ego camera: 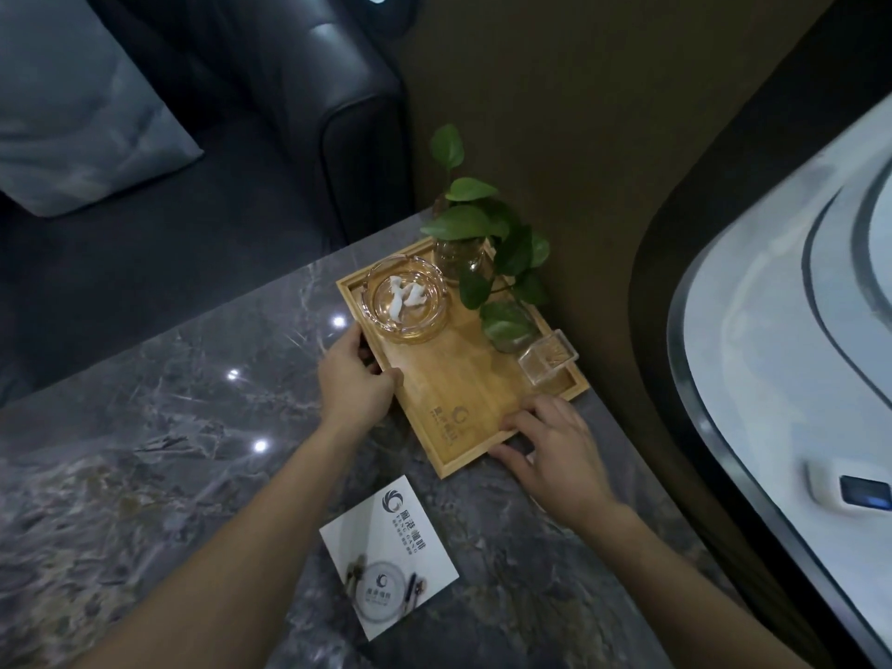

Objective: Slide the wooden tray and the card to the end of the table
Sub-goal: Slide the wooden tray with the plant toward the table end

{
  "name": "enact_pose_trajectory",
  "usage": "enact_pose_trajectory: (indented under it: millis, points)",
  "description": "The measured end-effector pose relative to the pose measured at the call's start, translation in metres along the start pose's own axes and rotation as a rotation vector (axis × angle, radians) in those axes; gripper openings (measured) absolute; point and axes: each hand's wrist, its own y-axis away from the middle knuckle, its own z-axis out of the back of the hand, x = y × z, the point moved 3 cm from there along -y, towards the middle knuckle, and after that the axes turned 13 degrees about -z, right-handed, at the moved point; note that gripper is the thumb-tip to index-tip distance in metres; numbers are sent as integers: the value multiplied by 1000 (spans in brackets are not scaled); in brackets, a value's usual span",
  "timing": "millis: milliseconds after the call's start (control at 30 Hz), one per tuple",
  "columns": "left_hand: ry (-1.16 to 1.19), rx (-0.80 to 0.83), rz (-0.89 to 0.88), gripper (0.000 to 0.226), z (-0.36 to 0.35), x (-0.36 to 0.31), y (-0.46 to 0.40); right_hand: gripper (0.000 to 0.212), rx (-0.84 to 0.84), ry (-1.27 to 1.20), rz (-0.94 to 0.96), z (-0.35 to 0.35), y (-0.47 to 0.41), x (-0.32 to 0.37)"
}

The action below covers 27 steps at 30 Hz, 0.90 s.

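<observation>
A wooden tray (475,403) with a printed logo lies near the far end of a grey marble table (159,417). It carries a glass ashtray (404,300), a glass vase with a green plant (463,260) and a small clear box (548,362). My left hand (355,379) grips the tray's left rim, thumb over the edge. My right hand (550,451) holds the near right corner, fingers on the rim. A white card (388,557) with a logo and a plate picture lies flat on the table, nearer to me than the tray and untouched.
A dark leather sofa (299,113) with a grey cushion (72,103) stands beyond the table's left side. A brown wall panel (603,137) runs along the table's right edge, close to the tray. A white curved unit (796,330) fills the right.
</observation>
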Motion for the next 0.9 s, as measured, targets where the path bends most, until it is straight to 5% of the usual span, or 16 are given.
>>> enact_pose_trajectory:
  millis: [900]
  points:
    - [-14, 87, -36, 48, 6, -6, 34, 28, -23, -34, 33, 3, 10, -1]
